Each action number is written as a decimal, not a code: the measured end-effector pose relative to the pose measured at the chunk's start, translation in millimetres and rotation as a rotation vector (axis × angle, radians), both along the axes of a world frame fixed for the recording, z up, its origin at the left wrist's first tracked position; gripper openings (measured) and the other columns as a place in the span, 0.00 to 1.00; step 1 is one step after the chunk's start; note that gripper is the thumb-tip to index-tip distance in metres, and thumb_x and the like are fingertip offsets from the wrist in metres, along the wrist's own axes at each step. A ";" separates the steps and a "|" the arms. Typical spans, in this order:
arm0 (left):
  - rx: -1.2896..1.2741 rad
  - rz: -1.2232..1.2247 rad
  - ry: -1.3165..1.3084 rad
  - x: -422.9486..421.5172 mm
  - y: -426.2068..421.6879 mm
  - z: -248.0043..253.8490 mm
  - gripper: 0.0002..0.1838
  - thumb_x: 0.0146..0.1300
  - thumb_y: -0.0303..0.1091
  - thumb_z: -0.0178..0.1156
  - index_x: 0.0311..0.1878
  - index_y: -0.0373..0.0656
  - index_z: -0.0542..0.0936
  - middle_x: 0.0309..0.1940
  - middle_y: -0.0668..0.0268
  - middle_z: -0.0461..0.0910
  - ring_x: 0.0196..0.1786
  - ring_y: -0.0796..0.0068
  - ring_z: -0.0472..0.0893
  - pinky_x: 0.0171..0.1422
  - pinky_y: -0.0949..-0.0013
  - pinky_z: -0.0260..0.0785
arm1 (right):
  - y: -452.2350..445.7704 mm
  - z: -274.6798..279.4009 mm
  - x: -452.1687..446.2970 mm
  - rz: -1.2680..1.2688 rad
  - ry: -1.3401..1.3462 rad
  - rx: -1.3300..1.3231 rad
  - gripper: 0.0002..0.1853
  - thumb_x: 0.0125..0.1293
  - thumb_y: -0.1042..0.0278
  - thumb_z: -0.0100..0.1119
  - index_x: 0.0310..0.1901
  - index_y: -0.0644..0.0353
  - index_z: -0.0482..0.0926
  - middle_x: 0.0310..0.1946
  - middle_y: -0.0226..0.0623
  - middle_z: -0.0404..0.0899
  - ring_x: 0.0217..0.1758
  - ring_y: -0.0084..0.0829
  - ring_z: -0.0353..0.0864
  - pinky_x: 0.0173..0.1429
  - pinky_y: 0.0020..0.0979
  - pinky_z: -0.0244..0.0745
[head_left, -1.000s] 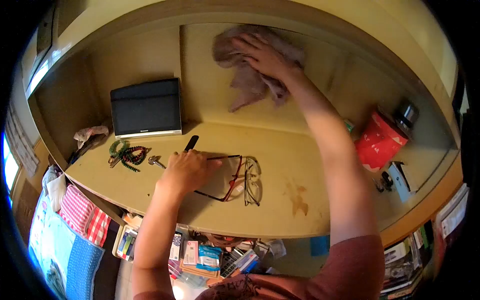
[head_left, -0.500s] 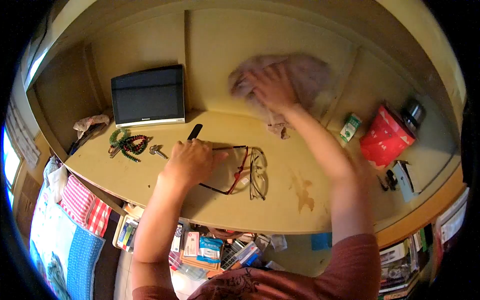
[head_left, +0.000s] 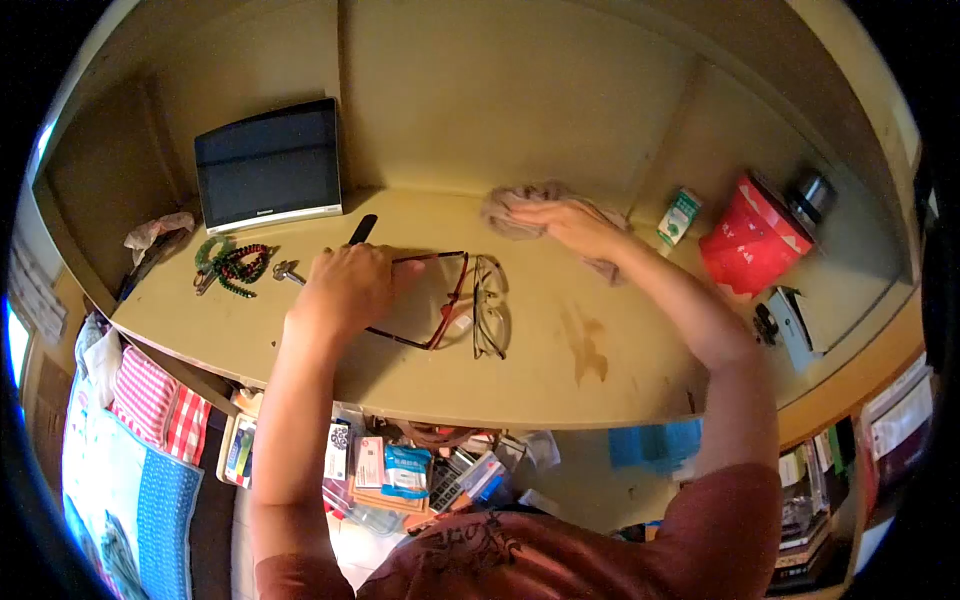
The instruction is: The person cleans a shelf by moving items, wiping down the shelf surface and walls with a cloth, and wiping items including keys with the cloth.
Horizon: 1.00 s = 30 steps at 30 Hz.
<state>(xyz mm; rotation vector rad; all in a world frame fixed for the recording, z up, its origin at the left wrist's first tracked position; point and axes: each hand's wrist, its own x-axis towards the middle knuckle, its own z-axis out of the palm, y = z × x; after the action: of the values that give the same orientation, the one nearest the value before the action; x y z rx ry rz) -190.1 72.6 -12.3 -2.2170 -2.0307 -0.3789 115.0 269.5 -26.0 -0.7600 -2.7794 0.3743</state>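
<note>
Two hands over the table [head_left: 540, 385], head view. Right hand [head_left: 578, 226] flattish, fingers nearly straight on the cloth [head_left: 505, 226], back of table; grip beneath hidden. Left hand [head_left: 350, 287] loosely curled at the red glasses [head_left: 449, 310]; can't tell what it holds. Risk: wide rightward cloth sweep could topple the carton [head_left: 678, 216]; left slip could drag glasses.

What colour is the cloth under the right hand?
The cloth is dull greyish mauve, best seen in the head view.
</note>
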 end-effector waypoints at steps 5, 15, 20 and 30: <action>0.018 0.009 -0.017 -1.4 -0.2 -2.2 0.31 0.75 0.58 0.45 0.42 0.38 0.85 0.42 0.49 0.85 0.50 0.50 0.84 0.56 0.49 0.72 | -71.9 0.2 65.2 0.030 0.037 -0.024 0.26 0.65 0.74 0.46 0.66 0.61 0.74 0.71 0.42 0.70 0.75 0.41 0.67 0.78 0.36 0.59; -0.007 0.039 -0.081 -24.2 -31.7 42.7 0.26 0.73 0.57 0.49 0.53 0.44 0.83 0.44 0.47 0.84 0.49 0.42 0.82 0.55 0.47 0.73 | -157.9 13.3 145.6 -0.331 -0.002 0.041 0.27 0.55 0.82 0.50 0.58 0.61 0.82 0.63 0.45 0.78 0.69 0.45 0.75 0.75 0.38 0.64; 0.522 -0.062 -0.220 -168.1 -14.2 51.5 0.20 0.71 0.44 0.58 0.53 0.38 0.83 0.50 0.48 0.83 0.54 0.48 0.82 0.59 0.53 0.74 | -171.3 60.3 113.4 -0.305 -0.196 0.422 0.26 0.51 0.80 0.57 0.55 0.59 0.84 0.57 0.43 0.82 0.64 0.41 0.77 0.73 0.41 0.64; 0.353 0.147 -1.354 -358.0 73.8 1.8 0.19 0.76 0.49 0.52 0.45 0.41 0.78 0.28 0.65 0.77 0.29 0.75 0.76 0.32 0.68 0.67 | -79.2 90.5 -178.0 -0.306 0.370 -0.128 0.25 0.74 0.54 0.50 0.64 0.62 0.75 0.43 0.43 0.86 0.40 0.32 0.85 0.45 0.35 0.80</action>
<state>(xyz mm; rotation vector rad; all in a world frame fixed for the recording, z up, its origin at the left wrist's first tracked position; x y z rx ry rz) -548.1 146.5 -10.6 -1.5967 -2.1572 -2.4607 -62.9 190.3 64.5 -1.0126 -2.2715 0.5706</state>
